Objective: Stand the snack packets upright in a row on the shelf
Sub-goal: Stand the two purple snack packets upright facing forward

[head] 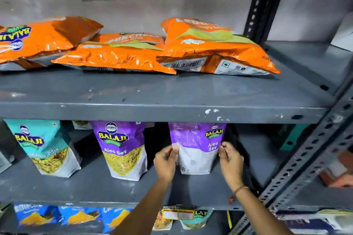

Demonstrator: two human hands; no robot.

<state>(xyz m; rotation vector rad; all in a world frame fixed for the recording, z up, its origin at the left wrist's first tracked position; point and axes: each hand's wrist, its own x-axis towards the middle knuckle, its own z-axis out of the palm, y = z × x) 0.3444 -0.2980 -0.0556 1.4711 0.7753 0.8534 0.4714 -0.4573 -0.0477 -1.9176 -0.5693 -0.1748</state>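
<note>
On the middle shelf (pixel 95 191) a purple Aloo Sev packet (pixel 196 150) stands upright at the right, turned partly back-side out. My left hand (pixel 165 162) pinches its left edge and my right hand (pixel 230 160) grips its right edge. To its left stand a second purple Aloo Sev packet (pixel 122 150) and a teal mix packet (pixel 45 147), both upright with gaps between them. The tops of all three are hidden by the shelf above.
Three orange chip bags (pixel 214 47) lie flat on the upper shelf (pixel 152 110). Blue and teal packets (pixel 76 217) fill the bottom shelf. A perforated upright post (pixel 305 158) stands at the right, with a dark object behind my right hand.
</note>
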